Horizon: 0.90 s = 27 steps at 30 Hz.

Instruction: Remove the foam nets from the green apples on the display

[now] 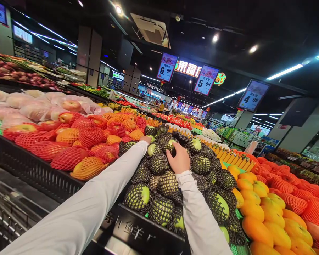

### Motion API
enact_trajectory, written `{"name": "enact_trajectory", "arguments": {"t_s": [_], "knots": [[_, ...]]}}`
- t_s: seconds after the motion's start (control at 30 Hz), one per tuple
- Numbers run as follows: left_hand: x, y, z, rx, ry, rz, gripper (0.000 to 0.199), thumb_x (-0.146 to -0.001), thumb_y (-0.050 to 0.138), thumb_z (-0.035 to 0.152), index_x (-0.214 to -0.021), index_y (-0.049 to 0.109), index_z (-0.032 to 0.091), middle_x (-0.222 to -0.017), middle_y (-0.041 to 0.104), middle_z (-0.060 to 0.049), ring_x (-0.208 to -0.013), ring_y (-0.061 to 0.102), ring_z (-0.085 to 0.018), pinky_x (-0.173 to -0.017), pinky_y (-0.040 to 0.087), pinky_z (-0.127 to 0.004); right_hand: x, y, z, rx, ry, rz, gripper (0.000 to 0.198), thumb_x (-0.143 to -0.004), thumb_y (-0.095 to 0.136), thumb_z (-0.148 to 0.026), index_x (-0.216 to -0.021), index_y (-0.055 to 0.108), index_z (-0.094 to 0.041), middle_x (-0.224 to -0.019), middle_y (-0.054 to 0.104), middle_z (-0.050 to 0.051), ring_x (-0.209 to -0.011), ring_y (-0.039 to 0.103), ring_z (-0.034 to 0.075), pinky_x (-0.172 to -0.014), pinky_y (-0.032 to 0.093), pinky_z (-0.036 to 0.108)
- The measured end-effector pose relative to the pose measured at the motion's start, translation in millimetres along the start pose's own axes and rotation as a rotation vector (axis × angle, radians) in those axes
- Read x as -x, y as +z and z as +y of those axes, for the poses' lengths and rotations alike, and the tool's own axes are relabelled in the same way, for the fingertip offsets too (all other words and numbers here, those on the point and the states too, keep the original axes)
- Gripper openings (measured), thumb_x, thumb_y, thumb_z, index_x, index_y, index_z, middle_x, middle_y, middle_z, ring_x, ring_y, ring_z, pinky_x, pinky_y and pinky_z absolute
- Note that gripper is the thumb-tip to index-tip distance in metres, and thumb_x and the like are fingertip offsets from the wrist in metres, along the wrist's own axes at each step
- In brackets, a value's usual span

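Green apples in black foam nets (158,163) are heaped in a black-fronted display bin (138,226). At the back of the heap my left hand (145,139) lies against a netted green apple (151,131); its fingers are mostly hidden, so their grip cannot be made out. My right hand (180,158) is curled over another netted apple (168,143), thumb on the near side and fingers on the far side. That apple still rests among its neighbours. White sleeves cover both my arms.
Left of the heap are apples in red and orange nets (90,136) and bagged pale fruit (37,104). Oranges (255,212) and red-netted fruit (295,187) lie to the right. A picket-like orange divider (228,154) runs behind. Price screens (206,80) hang overhead. A wire cart (10,212) stands lower left.
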State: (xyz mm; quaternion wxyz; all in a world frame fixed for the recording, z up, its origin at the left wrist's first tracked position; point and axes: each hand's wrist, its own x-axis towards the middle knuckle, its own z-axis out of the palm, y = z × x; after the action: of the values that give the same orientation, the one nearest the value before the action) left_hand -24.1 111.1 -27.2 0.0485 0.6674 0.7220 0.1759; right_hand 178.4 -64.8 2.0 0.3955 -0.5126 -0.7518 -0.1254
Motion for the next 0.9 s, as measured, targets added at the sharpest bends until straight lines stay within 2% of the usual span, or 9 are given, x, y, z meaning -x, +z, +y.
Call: {"name": "enact_trajectory", "arguments": {"t_s": [0.2, 0.3, 0.4, 0.5, 0.63, 0.7, 0.77, 0.83, 0.9], "knots": [[19.1, -5.3, 6.7, 0.019, -0.008, 0.182, 0.037, -0.091, 0.059, 0.027, -0.125, 0.053, 0.014, -0.126, 0.054, -0.015, -0.105, 0.061, -0.025, -0.089, 0.053, -0.043, -0.4, 0.6, 0.0, 0.0, 0.01, -0.023, 0.045, -0.089, 0.057, -0.036, -0.13, 0.059, -0.017, -0.135, 0.057, 0.007, -0.119, 0.054, 0.03, -0.102, 0.046, 0.044], [31.0, -14.5, 12.3, 0.04, -0.036, 0.327, 0.064, -0.08, 0.07, 0.026, -0.135, 0.039, 0.011, -0.136, 0.041, -0.023, -0.115, 0.055, -0.036, -0.087, 0.052, -0.043, -1.0, 0.8, 0.9, -0.038, 0.003, 0.047, 0.046, -0.087, 0.058, -0.033, -0.129, 0.057, -0.015, -0.135, 0.057, 0.01, -0.118, 0.054, 0.029, -0.101, 0.044, 0.043], [39.2, -27.6, 14.1, 0.156, -0.011, 0.544, 0.084, -0.071, 0.077, 0.034, -0.136, 0.031, 0.009, -0.136, 0.038, -0.024, -0.119, 0.05, -0.038, -0.094, 0.049, -0.043, -2.0, -1.6, -0.1, -0.089, 0.051, 0.203, 0.03, -0.084, 0.057, -0.027, -0.11, 0.06, -0.014, -0.115, 0.063, 0.011, -0.105, 0.057, 0.025, -0.093, 0.045, 0.037], [48.2, -42.7, 12.6, 0.357, 0.087, 0.775, 0.071, -0.069, 0.077, 0.035, -0.122, 0.037, 0.012, -0.126, 0.043, -0.018, -0.117, 0.051, -0.034, -0.098, 0.047, -0.04, -2.4, -4.4, -2.7, -0.096, 0.112, 0.246, 0.01, -0.085, 0.055, -0.028, -0.081, 0.056, -0.018, -0.084, 0.061, 0.004, -0.081, 0.056, 0.02, -0.076, 0.042, 0.03], [71.5, -61.8, 21.3, 0.561, 0.324, 0.886, 0.053, -0.072, 0.073, 0.038, -0.106, 0.037, 0.02, -0.118, 0.046, -0.013, -0.119, 0.049, -0.028, -0.103, 0.043, -0.037, -1.9, -4.8, -3.5, -0.061, 0.121, 0.077, 0.023, -0.087, 0.053, -0.031, -0.066, 0.055, -0.021, -0.069, 0.06, 0.002, -0.073, 0.054, 0.02, -0.071, 0.038, 0.029], [87.9, -68.6, 32.9, 0.622, 0.487, 0.877, 0.054, -0.07, 0.074, 0.04, -0.104, 0.036, 0.021, -0.12, 0.047, -0.012, -0.122, 0.048, -0.026, -0.107, 0.04, -0.036, -2.1, -4.1, -1.7, -0.073, 0.121, 0.074, 0.017, -0.086, 0.051, -0.028, -0.076, 0.062, -0.021, -0.079, 0.066, 0.004, -0.082, 0.056, 0.022, -0.076, 0.039, 0.031], [104.4, -72.2, 45.6, 0.644, 0.683, 0.78, 0.057, -0.066, 0.075, 0.04, -0.105, 0.037, 0.021, -0.121, 0.049, -0.011, -0.119, 0.051, -0.025, -0.104, 0.041, -0.034, -2.6, -3.5, 0.9, -0.123, 0.135, 0.155, 0.019, -0.085, 0.047, -0.025, -0.092, 0.063, -0.019, -0.093, 0.068, 0.006, -0.09, 0.056, 0.024, -0.083, 0.041, 0.034], [117.4, -72.1, 55.3, 0.596, 0.876, 0.566, 0.058, -0.063, 0.077, 0.04, -0.103, 0.04, 0.021, -0.118, 0.053, -0.009, -0.11, 0.056, -0.025, -0.096, 0.045, -0.033, -3.0, -3.4, 3.3, -0.173, 0.171, 0.266, 0.029, -0.083, 0.041, -0.023, -0.104, 0.06, -0.016, -0.104, 0.067, 0.01, -0.097, 0.055, 0.026, -0.088, 0.041, 0.037], [124.1, -68.5, 59.8, 0.489, 0.982, 0.265, 0.056, -0.061, 0.077, 0.04, -0.102, 0.043, 0.021, -0.108, 0.058, -0.007, -0.097, 0.06, -0.024, -0.084, 0.047, -0.031, -3.2, -3.7, 4.9, -0.22, 0.194, 0.338, 0.036, -0.081, 0.038, -0.023, -0.11, 0.056, -0.014, -0.111, 0.064, 0.013, -0.102, 0.054, 0.027, -0.092, 0.041, 0.039]]}}
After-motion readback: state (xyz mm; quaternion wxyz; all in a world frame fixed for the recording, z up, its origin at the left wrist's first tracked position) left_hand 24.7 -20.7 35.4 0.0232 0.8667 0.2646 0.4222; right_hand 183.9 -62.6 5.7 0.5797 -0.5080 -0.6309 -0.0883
